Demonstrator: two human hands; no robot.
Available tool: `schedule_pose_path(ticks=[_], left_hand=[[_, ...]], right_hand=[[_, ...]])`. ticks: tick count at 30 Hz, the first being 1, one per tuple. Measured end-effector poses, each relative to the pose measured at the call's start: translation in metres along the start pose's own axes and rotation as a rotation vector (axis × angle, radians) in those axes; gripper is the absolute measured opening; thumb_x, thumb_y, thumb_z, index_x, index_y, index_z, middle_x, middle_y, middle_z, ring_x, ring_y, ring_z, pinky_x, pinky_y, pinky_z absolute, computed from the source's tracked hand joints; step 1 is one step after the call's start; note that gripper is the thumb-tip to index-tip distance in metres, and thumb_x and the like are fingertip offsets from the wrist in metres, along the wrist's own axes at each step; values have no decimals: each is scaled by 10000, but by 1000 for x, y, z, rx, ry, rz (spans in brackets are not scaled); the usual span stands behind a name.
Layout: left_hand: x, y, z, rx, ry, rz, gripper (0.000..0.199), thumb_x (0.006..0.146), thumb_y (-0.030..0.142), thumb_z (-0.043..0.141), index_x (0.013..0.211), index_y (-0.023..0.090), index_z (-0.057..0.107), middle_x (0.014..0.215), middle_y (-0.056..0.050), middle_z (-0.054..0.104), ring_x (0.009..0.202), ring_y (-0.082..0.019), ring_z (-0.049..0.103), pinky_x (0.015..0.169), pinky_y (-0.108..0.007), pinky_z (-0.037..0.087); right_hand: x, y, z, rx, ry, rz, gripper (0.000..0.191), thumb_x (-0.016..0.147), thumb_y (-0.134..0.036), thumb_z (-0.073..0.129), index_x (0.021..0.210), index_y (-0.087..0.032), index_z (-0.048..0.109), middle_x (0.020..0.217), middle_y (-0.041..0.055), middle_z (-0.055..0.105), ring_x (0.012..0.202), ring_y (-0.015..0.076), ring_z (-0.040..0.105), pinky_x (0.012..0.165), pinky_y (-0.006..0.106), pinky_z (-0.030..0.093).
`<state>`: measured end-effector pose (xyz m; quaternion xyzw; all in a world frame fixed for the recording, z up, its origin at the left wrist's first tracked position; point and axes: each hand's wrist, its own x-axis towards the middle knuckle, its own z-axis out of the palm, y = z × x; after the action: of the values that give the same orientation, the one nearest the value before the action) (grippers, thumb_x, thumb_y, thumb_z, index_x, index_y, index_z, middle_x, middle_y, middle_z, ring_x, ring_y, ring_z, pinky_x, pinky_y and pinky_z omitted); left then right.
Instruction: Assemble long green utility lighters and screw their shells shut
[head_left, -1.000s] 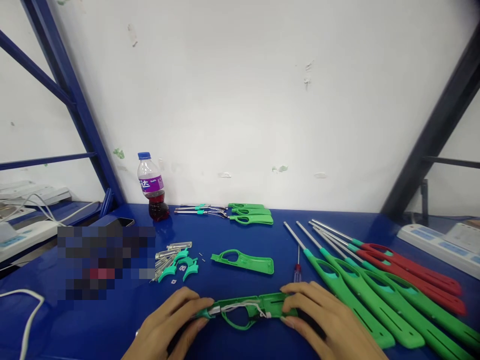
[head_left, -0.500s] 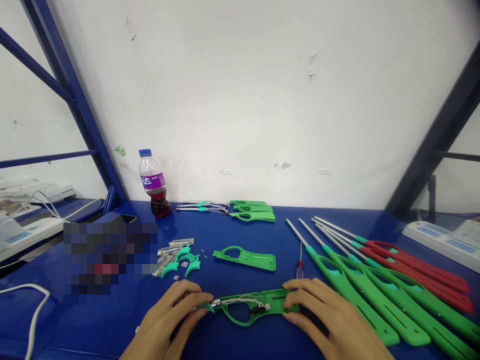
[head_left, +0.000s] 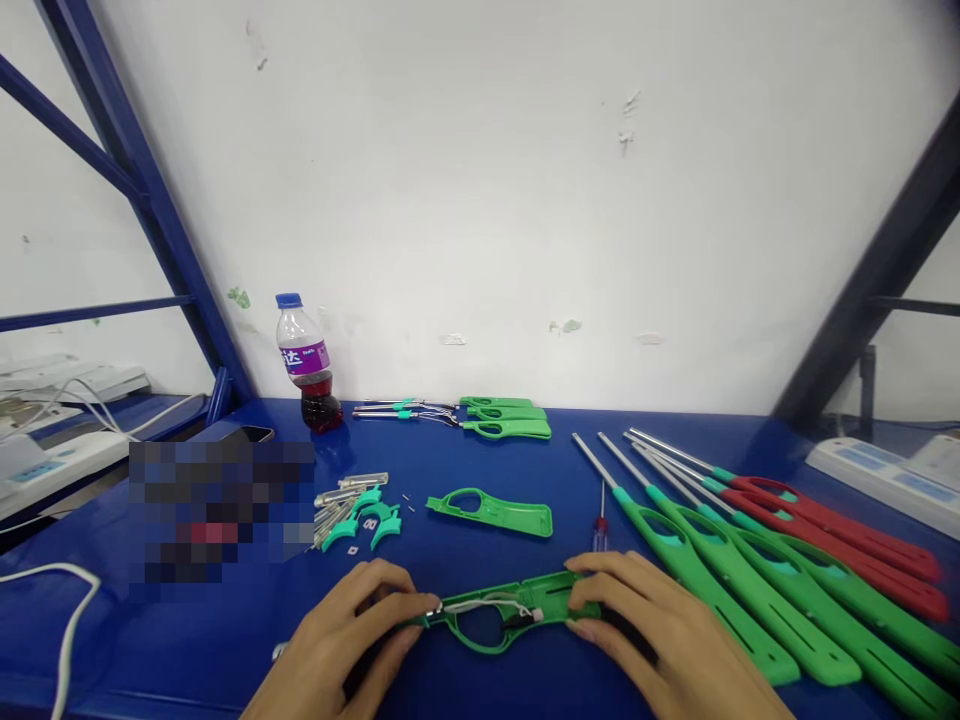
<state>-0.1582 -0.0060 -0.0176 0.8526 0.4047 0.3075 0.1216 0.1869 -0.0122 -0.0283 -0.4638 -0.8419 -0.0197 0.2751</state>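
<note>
Low in the middle lies an open green half-shell of a long-nosed lighter [head_left: 487, 640], with white wires and a small black part inside. At its narrow end, my left hand [head_left: 352, 635] is closed, thumb and fingers pinching the metal tube end and a bit of teal plastic, mostly hidden by the fingertips. My right hand [head_left: 645, 630] grips the wide handle end between thumb and fingers. Beyond it rests another green shell half [head_left: 491, 513], bare inside. Teal triggers [head_left: 386, 528] and several clear-and-metal small tubes [head_left: 328, 520] are heaped to the left.
Finished-looking green lighters [head_left: 712, 570] and red lighters [head_left: 832, 540] lie at right, beside a screwdriver [head_left: 601, 535]. Near the wall are more green shells [head_left: 506, 428] with wired tubes and a drink bottle [head_left: 307, 365]. A white cable [head_left: 71, 620] curves at left.
My left fingers have shifted slightly right along the narrow end, now covering most of the teal piece and metal tube seen before. My right hand keeps its grip.
</note>
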Motion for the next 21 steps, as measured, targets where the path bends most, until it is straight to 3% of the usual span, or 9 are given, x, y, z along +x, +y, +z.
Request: schedule_pose_path(ticks=[8, 21], left_hand=[[-3, -5, 5, 33, 20, 47, 330, 1132, 237, 531, 1363, 381, 716, 1140, -12, 723, 970, -163, 736, 851, -210, 595], [-2, 0, 3, 5, 14, 61, 410, 1098, 154, 514, 1382, 387, 695, 1149, 0, 715, 977, -144, 743, 843, -185, 605]], right_hand=[[-3, 1, 2, 13, -43, 24, 190, 1112, -354, 564, 1075, -353, 751, 1271, 26, 790, 1129, 248, 805, 967, 396, 676], [-2, 1, 1, 65, -55, 57, 135, 1075, -291, 624, 1073, -361, 740, 1273, -2, 782, 1132, 229, 801, 943, 336, 670]])
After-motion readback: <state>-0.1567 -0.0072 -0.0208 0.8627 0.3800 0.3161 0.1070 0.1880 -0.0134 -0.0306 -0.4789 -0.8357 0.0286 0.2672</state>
